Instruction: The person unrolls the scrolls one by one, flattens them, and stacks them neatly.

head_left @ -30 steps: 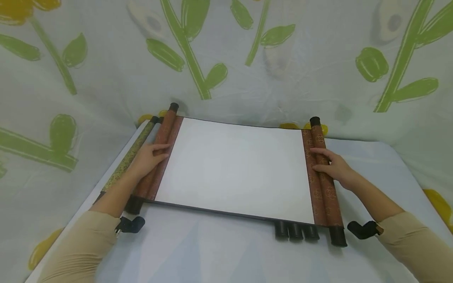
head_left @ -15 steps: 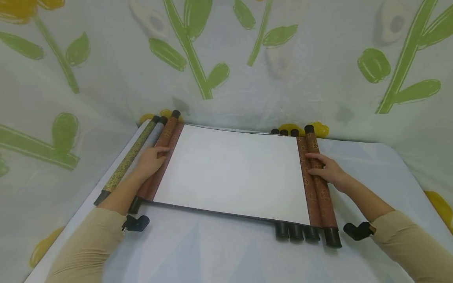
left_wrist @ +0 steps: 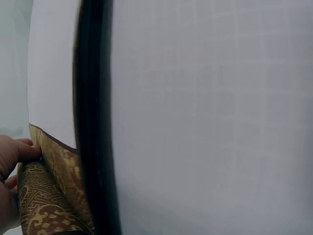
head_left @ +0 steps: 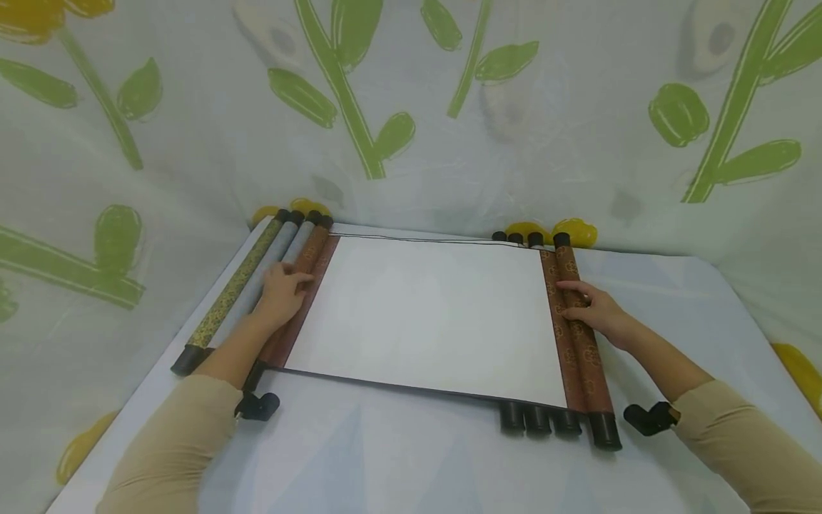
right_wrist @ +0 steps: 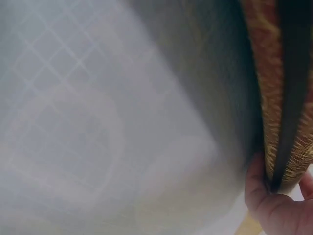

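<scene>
A hanging scroll with a blank white sheet (head_left: 424, 321) and reddish-brown patterned ends lies spread between two black-capped rollers. My left hand (head_left: 280, 294) holds the left roller (head_left: 313, 248), thumb and fingers around it. On the far side, my right hand (head_left: 597, 313) grips the right roller (head_left: 587, 357) across its middle. In the left wrist view, fingers (left_wrist: 29, 152) press at the patterned brocade (left_wrist: 44, 196), beside the sheet's dark edge. The right wrist view has fingers and thumb (right_wrist: 276, 208) around the red-gold roll (right_wrist: 269, 98), above the pale cloth.
Left of the open scroll lie a yellow-green rolled scroll (head_left: 234, 285) and grey rolled scrolls (head_left: 257, 271). Several black roller ends (head_left: 538, 420) stick out under its lower right edge. A pale tablecloth (head_left: 385, 457) covers the table, and a flower-patterned curtain (head_left: 514, 143) stands behind.
The left roller has moved right and toward me, exposing more of the grey rolled scrolls. The right roller has shifted left and lower, and black roller tips now show behind the sheet's far edge.
</scene>
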A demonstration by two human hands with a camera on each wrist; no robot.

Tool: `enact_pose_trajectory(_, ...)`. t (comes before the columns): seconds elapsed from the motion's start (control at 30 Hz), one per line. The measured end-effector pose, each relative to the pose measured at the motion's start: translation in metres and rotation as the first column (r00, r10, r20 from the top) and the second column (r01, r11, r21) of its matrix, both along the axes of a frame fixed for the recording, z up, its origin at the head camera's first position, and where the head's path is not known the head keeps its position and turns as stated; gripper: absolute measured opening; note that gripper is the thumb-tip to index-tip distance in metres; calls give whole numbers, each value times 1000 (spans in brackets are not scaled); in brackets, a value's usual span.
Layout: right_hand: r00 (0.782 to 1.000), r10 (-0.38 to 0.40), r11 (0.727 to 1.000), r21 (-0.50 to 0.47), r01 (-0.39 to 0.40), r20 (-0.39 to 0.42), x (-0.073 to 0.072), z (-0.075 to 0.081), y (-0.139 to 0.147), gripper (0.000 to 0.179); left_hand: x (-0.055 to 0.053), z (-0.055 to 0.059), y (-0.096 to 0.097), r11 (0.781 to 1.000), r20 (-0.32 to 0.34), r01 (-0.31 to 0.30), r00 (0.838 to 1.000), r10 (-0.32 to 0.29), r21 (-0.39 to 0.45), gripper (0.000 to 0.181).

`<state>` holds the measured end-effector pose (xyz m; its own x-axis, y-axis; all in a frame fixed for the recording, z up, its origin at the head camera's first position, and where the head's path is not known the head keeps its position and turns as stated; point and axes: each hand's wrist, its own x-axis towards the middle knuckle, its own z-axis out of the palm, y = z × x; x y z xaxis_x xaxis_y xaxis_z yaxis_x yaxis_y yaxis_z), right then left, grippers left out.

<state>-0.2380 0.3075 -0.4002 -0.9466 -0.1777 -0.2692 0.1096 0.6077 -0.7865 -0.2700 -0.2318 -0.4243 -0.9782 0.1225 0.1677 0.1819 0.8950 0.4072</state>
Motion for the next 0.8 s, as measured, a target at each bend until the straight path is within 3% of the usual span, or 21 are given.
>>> enact_pose_trajectory(0.13,1000,-12,1000,30,11,20,-2,-1,0,66,-2,-2,0,998,-15,2,1000,-2,-61,33)
enact_pose_trajectory(0.37,999,-35,993,112,33,18,-1,-2,1,67,-1,2,4,994,65,11,998,-4,-111,38)
enact_pose_trajectory(0.57,998,-27,989,141,35,-56,6,-2,3,64,0,3,6,994,91,51,995,-42,-96,46)
enact_pose_trajectory(0.8,988,-45,969,234,79,-148,12,8,2,71,-3,1,6,984,75,87,994,-76,-158,70)
